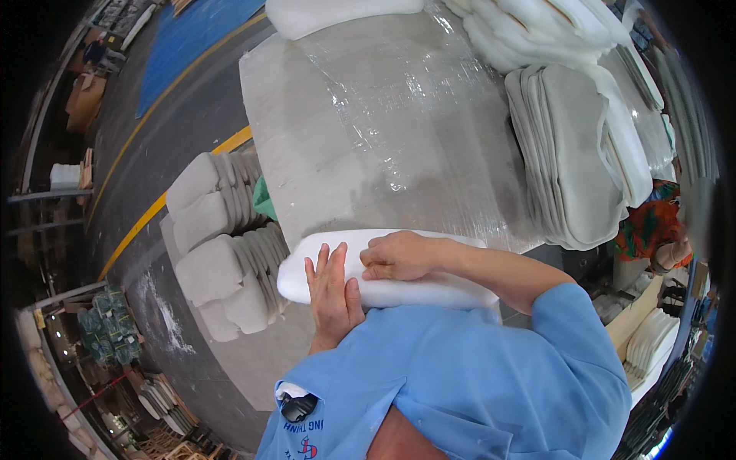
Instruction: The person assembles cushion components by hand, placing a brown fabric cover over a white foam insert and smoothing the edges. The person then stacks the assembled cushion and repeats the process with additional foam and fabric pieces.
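A thick white padding piece, soft and rounded at its end, lies across the near edge of the table, close against my blue shirt. My left hand rests at its left part with the fingers stretched out and apart. Just right of it, my right hand is closed on top of the padding, fingers curled and thumb pressed in. Whatever those fingertips may pinch is hidden.
The table is covered in shiny clear film. Grey pads stand stacked at its right, with white padding behind. Further grey pads sit low at the left, near a yellow floor line. Another person's arm shows at right.
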Demonstrator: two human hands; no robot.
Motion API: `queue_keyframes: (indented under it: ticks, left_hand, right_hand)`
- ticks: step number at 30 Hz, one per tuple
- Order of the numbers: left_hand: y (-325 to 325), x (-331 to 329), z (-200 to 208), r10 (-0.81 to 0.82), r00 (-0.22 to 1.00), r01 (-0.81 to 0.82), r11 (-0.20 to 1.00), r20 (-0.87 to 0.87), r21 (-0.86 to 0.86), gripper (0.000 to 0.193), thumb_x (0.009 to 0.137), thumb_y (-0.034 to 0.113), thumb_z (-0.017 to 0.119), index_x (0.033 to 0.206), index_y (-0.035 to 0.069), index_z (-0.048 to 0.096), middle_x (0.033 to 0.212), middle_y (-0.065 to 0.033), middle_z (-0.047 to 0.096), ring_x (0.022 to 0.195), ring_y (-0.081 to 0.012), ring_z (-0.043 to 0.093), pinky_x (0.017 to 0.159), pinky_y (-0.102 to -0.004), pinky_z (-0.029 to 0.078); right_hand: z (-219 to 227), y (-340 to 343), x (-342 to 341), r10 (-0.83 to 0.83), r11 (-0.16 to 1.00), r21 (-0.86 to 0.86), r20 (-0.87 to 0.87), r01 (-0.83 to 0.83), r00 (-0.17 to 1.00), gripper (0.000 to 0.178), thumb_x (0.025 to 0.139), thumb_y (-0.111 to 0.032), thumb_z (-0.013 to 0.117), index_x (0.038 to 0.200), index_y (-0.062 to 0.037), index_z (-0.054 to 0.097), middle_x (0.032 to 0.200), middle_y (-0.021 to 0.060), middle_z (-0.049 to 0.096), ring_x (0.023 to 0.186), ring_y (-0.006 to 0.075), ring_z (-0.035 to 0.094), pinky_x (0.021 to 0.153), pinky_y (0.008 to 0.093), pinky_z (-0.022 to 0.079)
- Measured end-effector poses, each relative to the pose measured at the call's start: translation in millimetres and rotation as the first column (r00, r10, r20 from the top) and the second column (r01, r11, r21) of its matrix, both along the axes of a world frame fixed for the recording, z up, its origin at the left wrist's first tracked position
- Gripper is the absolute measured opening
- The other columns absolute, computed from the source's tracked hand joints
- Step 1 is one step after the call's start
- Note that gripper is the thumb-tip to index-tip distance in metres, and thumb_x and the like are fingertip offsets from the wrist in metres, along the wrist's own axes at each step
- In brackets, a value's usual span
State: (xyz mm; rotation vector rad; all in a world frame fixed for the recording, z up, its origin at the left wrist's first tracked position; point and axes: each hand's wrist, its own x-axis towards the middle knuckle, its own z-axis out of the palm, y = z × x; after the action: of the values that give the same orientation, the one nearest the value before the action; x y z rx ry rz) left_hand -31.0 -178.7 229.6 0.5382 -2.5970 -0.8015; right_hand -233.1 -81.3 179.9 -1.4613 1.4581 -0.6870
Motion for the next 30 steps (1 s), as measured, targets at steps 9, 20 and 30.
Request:
queue_keyframes:
  ticks: [9, 20, 30]
  left_hand:
    - [-21, -3, 19, 0.057, 0.998, -0.056, 0.998, 0.032, -0.028, 0.051, 0.106, 0.012, 0.046, 0.154, -0.005, 0.045, 0.152, -0.0203, 0.058, 0.150, -0.0447, 0.044, 0.128, -0.0625, 0.019]
    - [-24, -28, 26, -0.261, 0.957, 0.241, 0.958, 0.122, 0.158, 0.058, 0.105, 0.011, 0.052, 0.158, -0.007, 0.039, 0.144, -0.0264, 0.063, 0.139, -0.0407, 0.057, 0.128, -0.0571, 0.023]
    - [-16, -38, 15, -0.251, 0.952, 0.207, 0.949, 0.175, 0.236, 0.064, 0.107, 0.031, 0.050, 0.157, -0.007, 0.040, 0.152, -0.0277, 0.054, 0.143, -0.0475, 0.048, 0.124, -0.0602, 0.030]
  right_hand:
    - [-68, -3, -25, -0.189, 0.977, 0.075, -0.138, 0.201, 0.972, 0.040, 0.108, -0.040, 0.054, 0.106, -0.0037, 0.071, 0.102, 0.0240, 0.073, 0.097, 0.0457, 0.070, 0.088, 0.0555, 0.053]
    - [-37, -33, -14, -0.056, 0.998, -0.022, -0.097, 0.054, 0.994, 0.036, 0.105, -0.038, 0.059, 0.102, -0.0045, 0.071, 0.096, 0.0239, 0.073, 0.093, 0.0459, 0.069, 0.084, 0.0543, 0.052]
    - [8, 30, -19, 0.044, 0.999, 0.024, -0.041, -0.043, 0.998, 0.041, 0.107, -0.039, 0.057, 0.103, -0.0019, 0.072, 0.102, 0.0254, 0.073, 0.095, 0.0447, 0.070, 0.084, 0.0547, 0.052]
